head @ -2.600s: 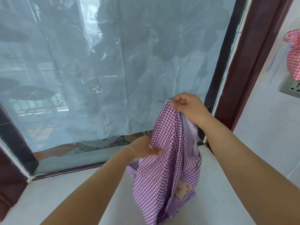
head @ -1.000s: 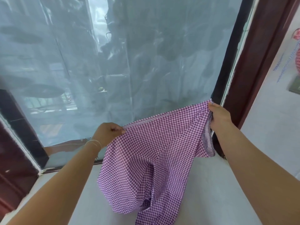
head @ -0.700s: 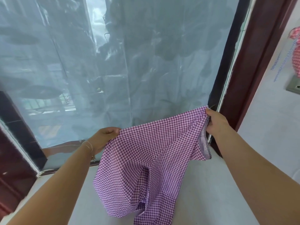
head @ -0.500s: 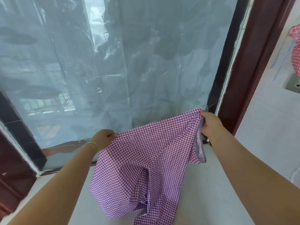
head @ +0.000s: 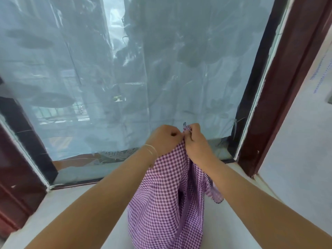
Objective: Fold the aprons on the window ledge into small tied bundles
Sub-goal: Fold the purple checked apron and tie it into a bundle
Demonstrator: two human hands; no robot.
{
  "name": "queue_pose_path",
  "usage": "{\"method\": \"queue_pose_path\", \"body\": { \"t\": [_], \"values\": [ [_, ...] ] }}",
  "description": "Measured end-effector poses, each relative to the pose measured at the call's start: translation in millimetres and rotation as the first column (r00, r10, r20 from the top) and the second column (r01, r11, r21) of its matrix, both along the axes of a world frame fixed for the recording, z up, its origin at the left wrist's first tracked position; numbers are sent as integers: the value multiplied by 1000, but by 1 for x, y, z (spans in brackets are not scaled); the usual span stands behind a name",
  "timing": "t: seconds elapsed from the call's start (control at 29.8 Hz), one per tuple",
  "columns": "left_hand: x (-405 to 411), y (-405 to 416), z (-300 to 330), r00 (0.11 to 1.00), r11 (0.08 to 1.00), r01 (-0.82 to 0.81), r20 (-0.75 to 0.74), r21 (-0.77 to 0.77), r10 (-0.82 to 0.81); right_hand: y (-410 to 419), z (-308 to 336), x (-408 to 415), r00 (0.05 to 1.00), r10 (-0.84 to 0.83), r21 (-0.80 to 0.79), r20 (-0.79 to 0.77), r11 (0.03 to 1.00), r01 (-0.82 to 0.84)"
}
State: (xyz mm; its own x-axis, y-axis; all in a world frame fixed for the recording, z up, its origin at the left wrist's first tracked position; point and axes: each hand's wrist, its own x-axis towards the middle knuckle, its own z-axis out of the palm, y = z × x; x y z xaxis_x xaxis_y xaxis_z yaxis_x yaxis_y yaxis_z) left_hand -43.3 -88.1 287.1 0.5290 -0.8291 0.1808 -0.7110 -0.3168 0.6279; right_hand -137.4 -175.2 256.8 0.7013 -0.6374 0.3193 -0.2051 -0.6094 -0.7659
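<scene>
Change: we see both hands brought together since half a second ago; before, they held the apron stretched wide, now its top corners meet at centre.
Left hand (head: 164, 139): curled into a fist, we see it pinching the apron's top edge; thin bracelet (head: 150, 150) on the wrist.
Right hand (head: 195, 141): touching the left hand, fingers curled, pinching the other top corner, a bit of striped trim poking above the knuckles.
Apron (head: 167, 200): purple-and-white gingham, doubled over, hanging from both hands, lower part draping down onto the window ledge (head: 68, 203); we can't tell where its bottom ends, it's cut by the frame.
Window (head: 125, 78): covered by translucent plastic sheeting, just behind the hands.
Frame (head: 287, 78): dark red wood, at right.
Far right: striped straps (head: 321, 74) hanging on the wall.
</scene>
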Motion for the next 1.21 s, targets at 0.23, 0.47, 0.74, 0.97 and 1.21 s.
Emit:
{"method": "queue_pose_path", "body": {
  "t": [0.23,0.47,0.74,0.97,1.21],
  "values": [
    [13,26,0,970,978,191,-172,86,-174,-17,17,-13,997,-49,-363,-52,932,27],
    [43,52,8,989,927,145,-84,345,-123,-18,23,-26,993,71,-343,98,939,-34],
    [44,29,-46,783,917,-395,-542,-55,305,-11,25,-9,972,166,-61,-165,982,-178],
    [-2,36,-81,920,985,-58,-391,-164,-10,-15,16,-8,976,156,10,-149,988,-157],
    [-4,39,-83,901,973,56,-409,-225,-147,-15,20,-9,987,133,7,-90,991,-132]
  ]
}}
